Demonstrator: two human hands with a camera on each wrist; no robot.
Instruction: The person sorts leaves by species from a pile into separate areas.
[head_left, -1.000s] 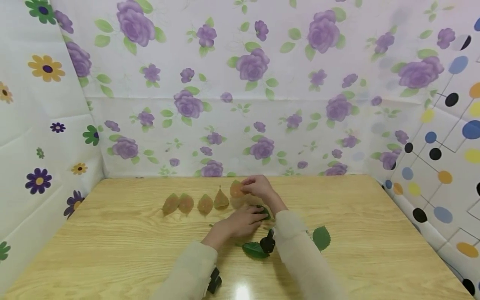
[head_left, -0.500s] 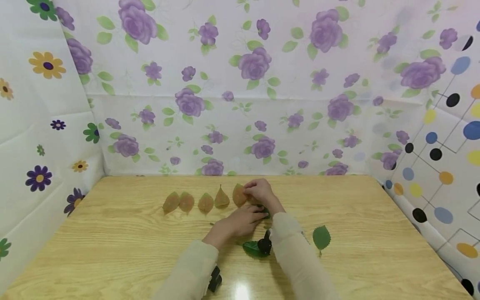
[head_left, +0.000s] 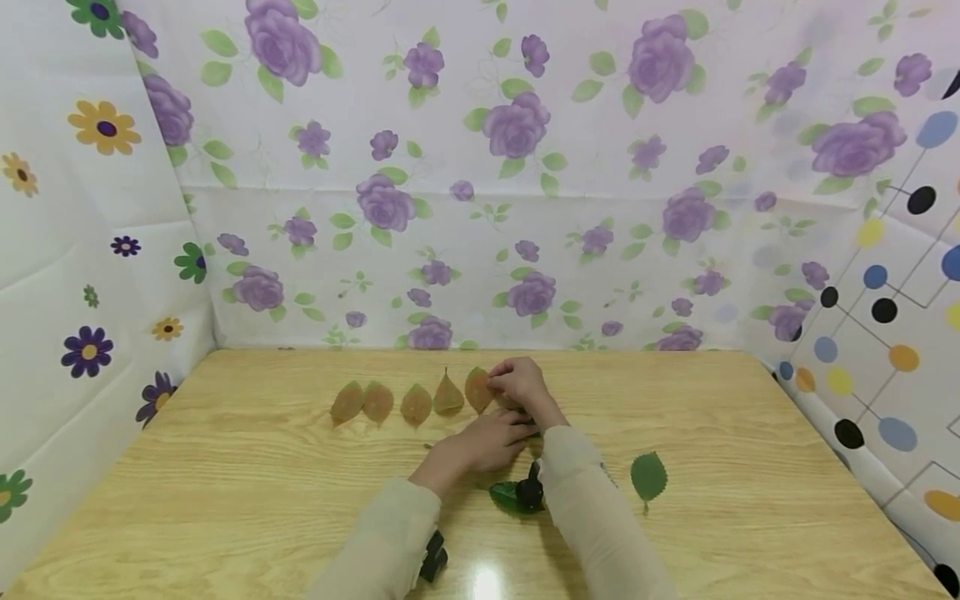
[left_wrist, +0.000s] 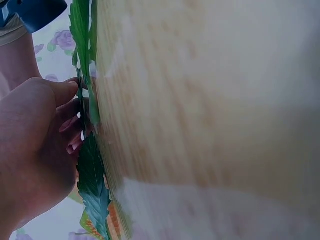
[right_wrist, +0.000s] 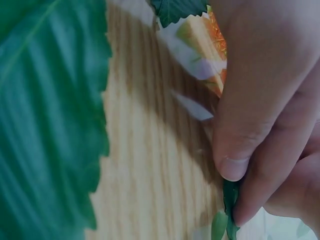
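Observation:
My right hand (head_left: 521,385) pinches the edge of an orange-brown leaf (head_left: 477,389), at the right end of a row of similar leaves. The right wrist view has its thumb and forefinger gripping a narrow dark green edge (right_wrist: 230,202). Just nearer, my left hand (head_left: 487,442) reaches over green leaves, mostly covered in the head view. Seen from the left wrist, its thumb and fingers hold a thin dark green leaf (left_wrist: 81,107) just above the tabletop. A serrated green leaf (left_wrist: 92,185) lies beyond the fingers. Another large green leaf (right_wrist: 45,120) fills the right wrist view's left side.
Beside the held leaf, the row has a pointed yellow-brown leaf (head_left: 448,395) and several orange-brown leaves (head_left: 416,404). A glossy green leaf (head_left: 506,497) lies between the forearms, and a round serrated leaf (head_left: 648,477) right of them. Floral cloth (head_left: 465,242) bounds the wooden table (head_left: 247,500).
The right hand has brought the orange-brown leaf down to the table, slightly rightward, at the end of the row. The left hand stays in place. The head view has shifted slightly.

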